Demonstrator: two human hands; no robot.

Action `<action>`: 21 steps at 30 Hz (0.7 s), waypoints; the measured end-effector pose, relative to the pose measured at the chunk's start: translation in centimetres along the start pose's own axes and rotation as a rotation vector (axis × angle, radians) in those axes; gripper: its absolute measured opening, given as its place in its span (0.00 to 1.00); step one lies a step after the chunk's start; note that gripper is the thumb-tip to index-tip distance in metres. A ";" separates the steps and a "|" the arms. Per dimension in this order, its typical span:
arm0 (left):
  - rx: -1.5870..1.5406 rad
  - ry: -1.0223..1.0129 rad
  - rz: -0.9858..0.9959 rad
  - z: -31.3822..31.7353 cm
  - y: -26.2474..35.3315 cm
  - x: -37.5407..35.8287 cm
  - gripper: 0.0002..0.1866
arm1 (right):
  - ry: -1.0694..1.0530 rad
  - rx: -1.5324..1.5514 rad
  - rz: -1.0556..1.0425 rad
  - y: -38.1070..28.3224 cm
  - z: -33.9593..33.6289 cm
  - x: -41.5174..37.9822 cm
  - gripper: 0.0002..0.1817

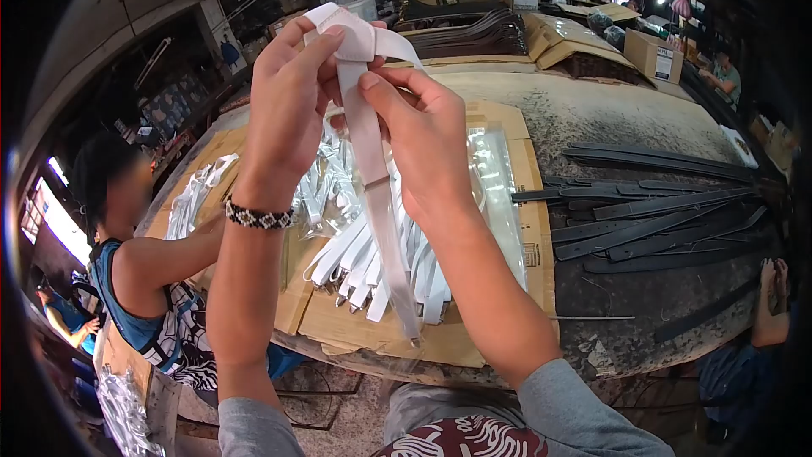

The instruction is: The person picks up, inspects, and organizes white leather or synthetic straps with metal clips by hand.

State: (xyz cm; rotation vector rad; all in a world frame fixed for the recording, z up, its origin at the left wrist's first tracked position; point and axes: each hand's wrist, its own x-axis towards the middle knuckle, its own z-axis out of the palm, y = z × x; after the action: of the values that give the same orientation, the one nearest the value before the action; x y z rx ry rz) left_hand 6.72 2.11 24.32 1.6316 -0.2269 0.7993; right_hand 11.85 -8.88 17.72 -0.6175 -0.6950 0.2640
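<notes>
Raised in front of me, a white strap (365,131) hangs down in a long strip toward the cardboard, with a folded or looped part at its top. My left hand (292,85) pinches that upper part between thumb and fingers. Just below and to the right, my right hand (423,123) holds the strap's edge with its thumb in front. Beneath my hands lies a pile of white straps (364,262) with metal ends, on flat cardboard (288,288). Clear plastic sleeves (499,178) lie right of the pile.
Black straps (660,211) lie spread at the right. A person (127,262) sits at the left beside more white straps (199,195). Another person's hands (771,283) are at the right edge. Cardboard boxes (653,55) stand at the back.
</notes>
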 end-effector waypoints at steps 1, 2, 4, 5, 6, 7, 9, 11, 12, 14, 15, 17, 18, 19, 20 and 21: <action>0.011 0.003 0.008 -0.1 -0.1 -0.2 0.13 | 0.011 0.014 0.006 0.3 0.0 0.3 0.14; 0.012 0.018 0.023 0.2 0.0 -0.5 0.13 | 0.005 0.017 0.017 0.7 0.0 0.5 0.14; 0.015 0.048 0.054 1.0 0.3 -1.2 0.13 | -0.007 0.025 0.039 1.4 -0.1 1.0 0.15; 0.014 0.036 0.043 0.8 0.3 -1.2 0.13 | -0.018 0.080 0.059 1.5 -0.1 0.9 0.16; 0.013 0.027 0.033 0.3 0.3 -1.3 0.13 | -0.031 0.134 0.082 1.5 -0.1 0.5 0.17; 0.011 0.020 0.023 0.0 0.2 -1.3 0.13 | -0.045 0.187 0.106 1.6 0.0 0.1 0.17; -0.038 0.063 0.016 -0.2 -0.2 -1.1 0.13 | -0.037 0.268 0.138 1.5 -0.5 -0.3 0.16; -0.084 0.087 0.006 -0.6 -0.7 -0.7 0.13 | -0.020 0.277 0.133 1.7 -1.1 -0.7 0.16; -0.106 0.088 0.000 -1.0 -0.9 -0.4 0.13 | -0.008 0.244 0.112 2.0 -1.5 -0.9 0.17; -0.136 0.077 -0.004 -1.3 -1.1 -0.2 0.13 | -0.008 0.091 0.072 2.5 -2.5 -1.4 0.18; -0.141 0.067 -0.005 -1.3 -1.1 -0.2 0.13 | -0.021 -0.028 0.055 2.8 -3.0 -1.9 0.18; -0.147 0.056 -0.002 -1.3 -0.9 -0.2 0.13 | -0.135 -0.202 0.099 3.2 -4.3 -2.6 0.18; -0.149 0.056 -0.006 -1.0 -0.8 -0.3 0.13 | -0.229 -0.257 0.163 3.4 -5.0 -3.0 0.18; -0.150 0.053 -0.007 -0.8 -0.7 -0.4 0.13 | -0.324 -0.313 0.226 3.8 -5.6 -3.1 0.18; -0.150 0.048 -0.002 -0.6 -0.6 -0.4 0.13 | -0.344 -0.353 0.242 4.7 -6.1 -2.9 0.16; -0.148 0.040 0.001 -0.5 -0.5 -0.3 0.13 | -0.330 -0.328 0.218 4.7 -5.8 -2.8 0.15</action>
State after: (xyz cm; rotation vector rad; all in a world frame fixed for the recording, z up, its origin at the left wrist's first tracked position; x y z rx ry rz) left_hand 6.61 2.61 23.71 1.4749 -0.2528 0.7971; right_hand 13.52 -8.86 9.96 -0.9788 -1.0007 0.4661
